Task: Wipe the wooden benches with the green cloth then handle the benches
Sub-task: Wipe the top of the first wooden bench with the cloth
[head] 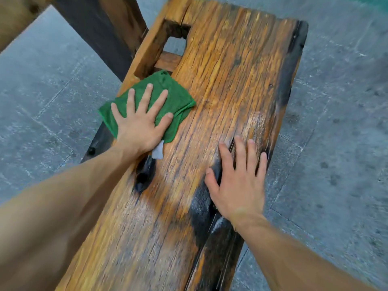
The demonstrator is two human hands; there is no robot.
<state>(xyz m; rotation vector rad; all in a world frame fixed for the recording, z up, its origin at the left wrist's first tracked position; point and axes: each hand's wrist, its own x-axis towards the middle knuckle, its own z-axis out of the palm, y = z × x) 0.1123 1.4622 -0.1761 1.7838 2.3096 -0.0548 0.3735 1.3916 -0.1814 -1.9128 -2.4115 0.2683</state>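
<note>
A: How far along is the wiping, would you say?

B: Partway, I'd judge. The green cloth (160,101) lies folded on the left side of the wooden bench (231,80), just this side of the rectangular slot (174,46) cut through the plank. The far end and the right half show no cloth on them, and I can't tell from the grain which stretches are already clean. There's a pale, slightly shiny patch (255,124) just beyond the other hand, but damp or worn, I can't say.

A: And the handling part?

B: Not begun, as far as I can see. The bench stands on the grey stone floor (52,85), and a second piece of dark timber (109,32) crosses the upper left, possibly another bench, untouched.

A: What are the hands doing?

B: The left hand (140,122) is flat on the cloth, fingers straight and spread, pressing it to the wood rather than gripping it. A small white tag (157,151) pokes out by the wrist. The right hand (238,181) rests bare on the plank near its right edge, fingers straight, holding nothing, probably steadying the bench
</note>
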